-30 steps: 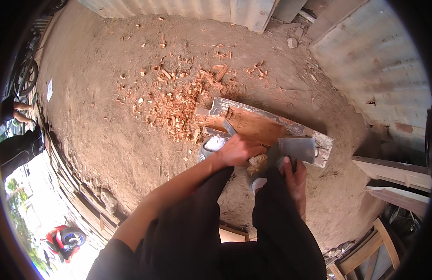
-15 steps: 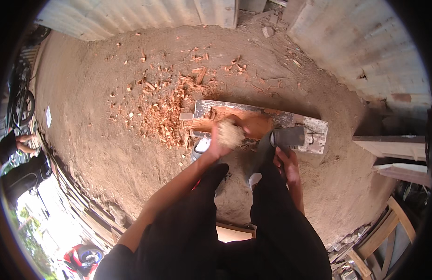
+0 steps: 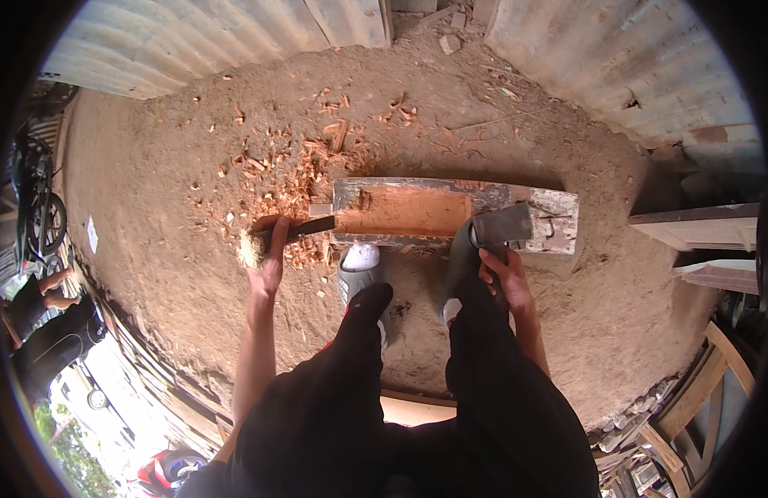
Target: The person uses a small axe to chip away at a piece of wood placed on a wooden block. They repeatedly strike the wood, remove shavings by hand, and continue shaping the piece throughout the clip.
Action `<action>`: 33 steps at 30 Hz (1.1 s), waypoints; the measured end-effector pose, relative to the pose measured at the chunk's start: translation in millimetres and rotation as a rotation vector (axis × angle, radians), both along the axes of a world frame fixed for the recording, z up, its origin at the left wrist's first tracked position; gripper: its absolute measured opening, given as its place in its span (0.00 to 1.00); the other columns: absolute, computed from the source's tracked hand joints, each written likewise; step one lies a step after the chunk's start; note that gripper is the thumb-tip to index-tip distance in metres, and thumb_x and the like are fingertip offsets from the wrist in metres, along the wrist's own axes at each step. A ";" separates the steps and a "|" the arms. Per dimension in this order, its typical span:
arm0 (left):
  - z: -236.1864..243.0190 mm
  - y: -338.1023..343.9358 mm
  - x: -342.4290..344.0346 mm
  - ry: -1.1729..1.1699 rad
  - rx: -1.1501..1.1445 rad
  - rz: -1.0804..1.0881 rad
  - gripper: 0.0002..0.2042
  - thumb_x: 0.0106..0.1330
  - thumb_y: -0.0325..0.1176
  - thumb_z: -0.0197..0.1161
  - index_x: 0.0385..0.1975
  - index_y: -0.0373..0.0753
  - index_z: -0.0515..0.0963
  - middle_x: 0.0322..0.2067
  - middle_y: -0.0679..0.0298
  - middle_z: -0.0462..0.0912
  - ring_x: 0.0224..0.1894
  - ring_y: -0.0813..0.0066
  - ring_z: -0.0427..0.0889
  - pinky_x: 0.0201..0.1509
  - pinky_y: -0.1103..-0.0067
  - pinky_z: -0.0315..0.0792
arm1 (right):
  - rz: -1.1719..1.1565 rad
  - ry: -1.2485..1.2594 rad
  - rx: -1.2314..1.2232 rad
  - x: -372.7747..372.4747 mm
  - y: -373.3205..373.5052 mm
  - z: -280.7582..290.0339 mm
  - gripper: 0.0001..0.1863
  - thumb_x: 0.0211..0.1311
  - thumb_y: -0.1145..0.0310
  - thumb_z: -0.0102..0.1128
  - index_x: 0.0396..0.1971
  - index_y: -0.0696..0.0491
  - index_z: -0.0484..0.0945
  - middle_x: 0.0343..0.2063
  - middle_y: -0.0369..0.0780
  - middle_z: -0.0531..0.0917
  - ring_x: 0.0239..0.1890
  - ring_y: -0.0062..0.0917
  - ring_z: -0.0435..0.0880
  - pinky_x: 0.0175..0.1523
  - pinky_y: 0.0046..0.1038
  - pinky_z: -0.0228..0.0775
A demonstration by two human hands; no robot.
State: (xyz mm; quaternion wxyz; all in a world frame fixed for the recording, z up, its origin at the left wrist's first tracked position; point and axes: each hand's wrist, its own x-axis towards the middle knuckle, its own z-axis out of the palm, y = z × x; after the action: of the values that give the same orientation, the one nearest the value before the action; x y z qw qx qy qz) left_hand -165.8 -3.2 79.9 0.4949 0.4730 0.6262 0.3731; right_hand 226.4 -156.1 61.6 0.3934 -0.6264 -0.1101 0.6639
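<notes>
My left hand (image 3: 273,253) is closed round a chisel (image 3: 313,227). Its flat dark blade points right and meets the left end of the wooden block (image 3: 405,183), while its frayed, pale butt end sticks out to the left. A long orange-brown hollow (image 3: 417,212) is cut into the block, whose outside is dark and weathered. My right hand (image 3: 504,278) grips the handle of a hatchet-like tool (image 3: 502,224) with a broad grey metal head. That head is over the block's right part, beside my right shoe (image 3: 461,257). My left shoe (image 3: 357,282) is against the block's near side.
Wood chips (image 3: 297,170) lie thickly on the dirt floor (image 3: 143,207) left of and beyond the block. Corrugated metal sheets (image 3: 210,41) stand at the back. Wooden frames (image 3: 691,407) lean at the right. Another person's legs (image 3: 56,332) and a motorbike (image 3: 39,199) are at the far left.
My left hand has moved left from over the hollow, with the chisel now lying level toward the block's left end. My right hand stays near the right shoe with the hatchet-like tool.
</notes>
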 end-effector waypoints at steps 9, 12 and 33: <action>-46.7 -20.0 81.9 -0.411 -0.205 -0.094 0.16 0.72 0.40 0.68 0.49 0.35 0.80 0.48 0.48 0.87 0.52 0.58 0.87 0.53 0.64 0.87 | -0.005 0.066 -0.006 -2.9 4.1 -5.5 0.18 0.70 0.59 0.66 0.28 0.54 0.70 0.15 0.34 0.70 0.11 0.20 0.68 0.16 0.27 0.60; -56.9 -16.1 54.1 -0.243 -0.118 -0.050 0.16 0.72 0.42 0.66 0.50 0.37 0.82 0.44 0.53 0.89 0.45 0.62 0.90 0.49 0.65 0.88 | -0.007 0.053 -0.014 0.0 0.6 -4.5 0.17 0.70 0.59 0.66 0.30 0.54 0.70 0.15 0.34 0.69 0.11 0.20 0.68 0.15 0.26 0.60; -57.6 -13.2 4.9 -0.165 -0.045 0.043 0.09 0.74 0.31 0.62 0.49 0.37 0.81 0.42 0.51 0.89 0.45 0.62 0.90 0.49 0.66 0.88 | -0.065 0.140 -0.028 0.2 1.4 -2.3 0.16 0.70 0.60 0.66 0.30 0.53 0.71 0.15 0.34 0.70 0.10 0.20 0.67 0.16 0.26 0.60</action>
State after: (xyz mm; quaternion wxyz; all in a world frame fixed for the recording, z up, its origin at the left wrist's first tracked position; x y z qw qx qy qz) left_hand -160.9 -16.4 22.3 0.5472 0.4158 0.6015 0.4073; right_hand 226.6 -154.7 59.3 0.4126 -0.5870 -0.0524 0.6946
